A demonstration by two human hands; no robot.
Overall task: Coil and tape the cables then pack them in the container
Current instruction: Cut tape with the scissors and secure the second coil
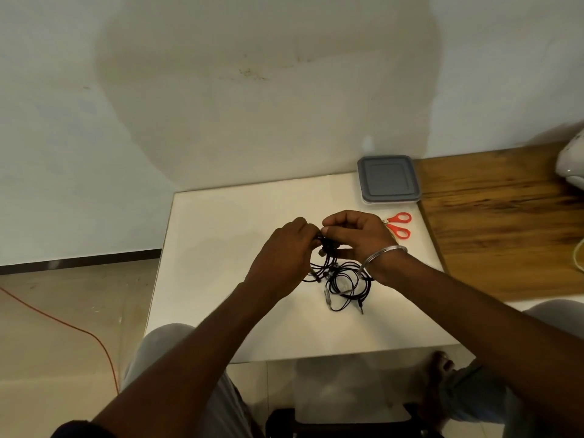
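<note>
Clearly early going: both hands meet at centre frame over the white table [221, 235], the left hand [284, 248] and right hand [357, 235] each pinched shut on strands of the black cables [341, 279], whose loose tangle trails down onto the table just below the wrists. Nothing looks coiled or taped yet, though the fingers hide the bit being worked. No tape shows anywhere. Right of the hands lie the orange scissors [399, 226], untouched, and above them, at the table's far corner, the container [388, 180] sits with its grey lid on, so packing is yet to come
</note>
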